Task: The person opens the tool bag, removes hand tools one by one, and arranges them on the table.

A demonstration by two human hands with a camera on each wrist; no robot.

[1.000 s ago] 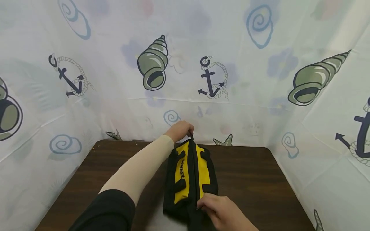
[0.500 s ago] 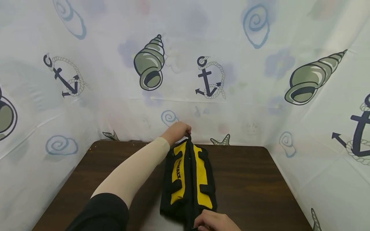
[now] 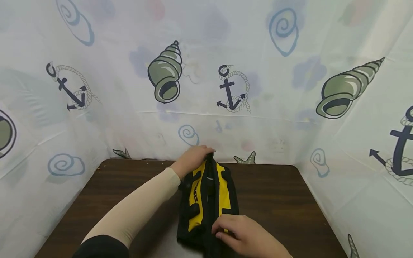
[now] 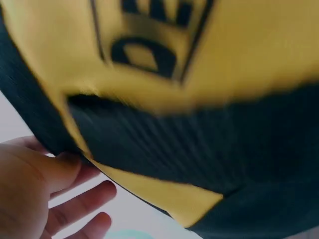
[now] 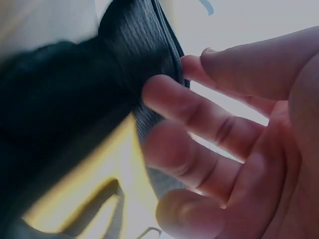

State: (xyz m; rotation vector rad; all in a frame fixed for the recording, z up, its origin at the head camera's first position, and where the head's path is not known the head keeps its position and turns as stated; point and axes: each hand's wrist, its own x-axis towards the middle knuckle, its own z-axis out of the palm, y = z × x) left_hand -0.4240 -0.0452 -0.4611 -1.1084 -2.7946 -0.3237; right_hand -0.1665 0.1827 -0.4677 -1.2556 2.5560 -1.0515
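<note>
A black and yellow DeWalt tool bag [image 3: 196,199] stands lengthwise on the dark wooden table, its top zipper parted into a dark slot. At the far end my left hand [image 3: 192,160] holds the bag's top edge. In the left wrist view, the thumb [image 4: 62,169] lies on the black edge, and the other fingers extend behind it. My right hand [image 3: 242,231] is at the near end, beside the opening. In the right wrist view its loosely bent fingers [image 5: 174,102] touch the black rim, and the thumb stands apart from the cloth. The bag's inside is mostly hidden in shadow.
The brown table [image 3: 274,200] extends on both sides of the bag. A white curtain [image 3: 206,132] printed with shells and anchors hangs close behind the table's back edge and along both sides.
My right hand drew the zipper toward the near end, then let go and moved back up beside the opening. The slot has widened. My left hand shifted from the far tab onto the bag's edge.
</note>
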